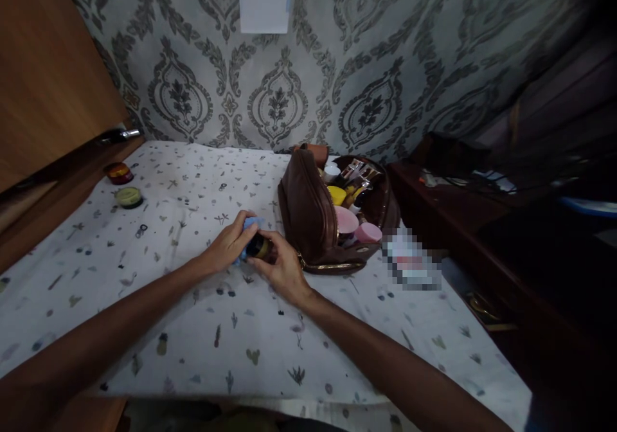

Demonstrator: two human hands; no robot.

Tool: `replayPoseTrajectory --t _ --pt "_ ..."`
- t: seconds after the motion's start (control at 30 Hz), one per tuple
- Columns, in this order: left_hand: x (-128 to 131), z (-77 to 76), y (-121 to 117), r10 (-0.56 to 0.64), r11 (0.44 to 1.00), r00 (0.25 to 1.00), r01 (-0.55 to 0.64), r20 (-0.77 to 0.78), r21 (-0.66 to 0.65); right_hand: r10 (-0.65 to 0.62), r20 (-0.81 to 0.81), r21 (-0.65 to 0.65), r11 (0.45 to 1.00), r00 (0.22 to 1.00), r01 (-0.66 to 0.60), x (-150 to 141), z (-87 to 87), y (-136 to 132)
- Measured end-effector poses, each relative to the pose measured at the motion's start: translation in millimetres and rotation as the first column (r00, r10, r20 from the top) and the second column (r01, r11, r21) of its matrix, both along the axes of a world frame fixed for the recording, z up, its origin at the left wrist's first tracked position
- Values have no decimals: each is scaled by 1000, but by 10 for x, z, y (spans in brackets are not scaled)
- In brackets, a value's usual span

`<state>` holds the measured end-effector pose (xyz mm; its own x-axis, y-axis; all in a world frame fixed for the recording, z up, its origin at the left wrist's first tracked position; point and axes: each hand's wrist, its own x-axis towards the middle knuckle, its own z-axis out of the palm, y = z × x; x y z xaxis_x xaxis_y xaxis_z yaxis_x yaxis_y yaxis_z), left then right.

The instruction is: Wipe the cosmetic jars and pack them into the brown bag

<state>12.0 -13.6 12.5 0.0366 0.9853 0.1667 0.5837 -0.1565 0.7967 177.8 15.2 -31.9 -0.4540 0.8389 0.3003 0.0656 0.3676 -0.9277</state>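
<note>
Between my two hands, over the middle of the table, is a small dark round jar (258, 246). My right hand (285, 270) grips the jar from the right with thumb and fingers. In my left hand (234, 242) is a light blue cloth (252, 224), pressed against the jar's left side. Just beyond my right hand stands a brown cosmetic bag (311, 207), unzipped. Inside it are a pink-lidded jar (346, 220), a smaller pink jar (369, 233), a yellow lid (337, 195), a white-capped container (331, 173) and several tubes or brushes.
A green-yellow jar (128, 197) and a red-amber jar (119, 173) sit at the far left of the printed tablecloth (193, 329). A blurred-out packet (409, 261) lies right of the bag. Wooden furniture (53, 78) borders the left; a dark red cabinet (448, 226) borders the right.
</note>
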Motion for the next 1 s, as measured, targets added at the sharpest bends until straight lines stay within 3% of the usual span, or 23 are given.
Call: replayPoseTrajectory --t 0.1,0.3,0.43,0.53,0.83,1.0 --pt "12 -21 -6 9 1000 1000 -10 17 22 -13 -42 -152 988 999 6 -22 -17 17" --pt "40 -34 -76 -140 937 955 213 -263 275 22 -110 -206 977 994 -44 -21 59 11" --pt "28 -59 -36 -39 953 996 62 -83 296 22 -257 -333 936 966 -110 -25 110 7" --pt "41 -86 1 18 982 996 -33 84 184 -7 -324 -371 921 946 -120 -23 136 -2" --pt "42 -140 23 -121 984 940 155 319 -87 -19 -260 -176 984 966 -28 -14 136 -13" --pt "-11 -84 40 -129 975 970 163 208 -154 -84 -116 13 996 990 86 20 175 -68"
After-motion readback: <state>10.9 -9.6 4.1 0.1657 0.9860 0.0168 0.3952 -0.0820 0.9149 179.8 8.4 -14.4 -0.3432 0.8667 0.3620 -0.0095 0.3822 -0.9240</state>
